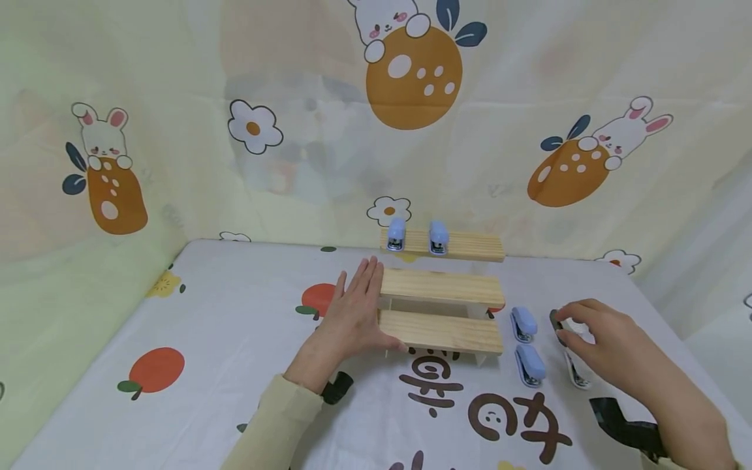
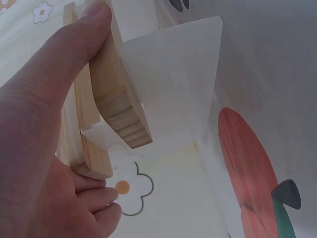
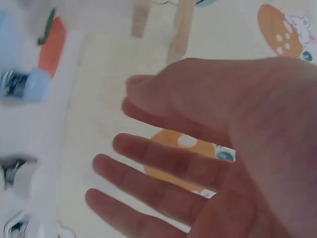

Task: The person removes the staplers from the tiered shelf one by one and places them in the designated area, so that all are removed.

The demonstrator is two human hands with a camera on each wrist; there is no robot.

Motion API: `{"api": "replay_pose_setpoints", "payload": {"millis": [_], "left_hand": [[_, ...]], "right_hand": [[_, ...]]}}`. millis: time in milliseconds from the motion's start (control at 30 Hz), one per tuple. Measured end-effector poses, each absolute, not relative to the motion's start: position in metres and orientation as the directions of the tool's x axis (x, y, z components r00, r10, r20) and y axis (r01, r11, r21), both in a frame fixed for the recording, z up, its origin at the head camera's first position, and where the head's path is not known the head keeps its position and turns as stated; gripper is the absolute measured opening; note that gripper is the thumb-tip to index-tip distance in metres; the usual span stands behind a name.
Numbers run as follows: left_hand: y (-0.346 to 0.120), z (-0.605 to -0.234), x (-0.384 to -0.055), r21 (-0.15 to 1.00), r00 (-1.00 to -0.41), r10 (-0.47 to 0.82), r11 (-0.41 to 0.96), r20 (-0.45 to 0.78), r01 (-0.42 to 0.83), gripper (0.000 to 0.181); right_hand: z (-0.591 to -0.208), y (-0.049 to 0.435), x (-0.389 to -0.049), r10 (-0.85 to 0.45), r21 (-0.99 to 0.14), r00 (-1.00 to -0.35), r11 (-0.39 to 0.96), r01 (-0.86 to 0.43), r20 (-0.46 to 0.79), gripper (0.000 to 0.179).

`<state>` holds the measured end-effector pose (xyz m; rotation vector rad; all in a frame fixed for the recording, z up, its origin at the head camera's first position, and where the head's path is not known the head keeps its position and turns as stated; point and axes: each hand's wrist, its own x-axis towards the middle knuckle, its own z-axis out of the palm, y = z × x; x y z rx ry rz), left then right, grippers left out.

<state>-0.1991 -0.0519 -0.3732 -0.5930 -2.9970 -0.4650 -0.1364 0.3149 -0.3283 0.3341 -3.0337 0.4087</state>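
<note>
A three-tier stand has pale wooden shelves (image 1: 440, 331) on translucent side panels (image 2: 173, 74). My left hand (image 1: 352, 320) rests along its left end with straight fingers. The left thumb (image 2: 59, 64) lies against the lowest shelf's front edge. Two blue mini staplers (image 1: 438, 237) sit on the top shelf. To the right of the stand, two more blue staplers (image 1: 531, 365) lie on the table. My right hand (image 1: 608, 336) is over a dark stapler (image 1: 554, 320) and a white stapler (image 1: 578, 375). In the right wrist view its thumb and index finger are close together, with nothing visible between them.
A white cloth with printed fruit and brown lettering (image 1: 490, 418) covers the table (image 1: 235, 313). Behind it hangs a pale curtain (image 1: 317, 163) with rabbits and flowers. The lower two shelves carry nothing. Black straps (image 1: 625, 424) are at both wrists.
</note>
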Motion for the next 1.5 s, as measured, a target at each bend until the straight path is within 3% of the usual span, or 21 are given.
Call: {"api": "replay_pose_setpoints", "payload": {"millis": [500,1033,1500], "left_hand": [[-0.052,-0.374,-0.2,0.265,-0.924,0.366,0.885,0.113,0.383,0.142],[-0.052,-0.374,-0.199,0.264,-0.923,0.367,0.884,0.117,0.385,0.142],[-0.053,-0.373,-0.2,0.279,-0.925,0.368,0.882,0.097,0.38,0.142]], "right_hand": [[-0.304,0.256,-0.155,-0.289,-0.246,-0.882,0.886,-0.394,0.374,0.024],[-0.294,0.214,-0.182,-0.33,-0.277,-0.848,0.842,-0.463,0.416,0.034],[-0.296,0.182,-0.208,-0.332,-0.295,-0.838,0.827,-0.48,0.432,0.055]]}}
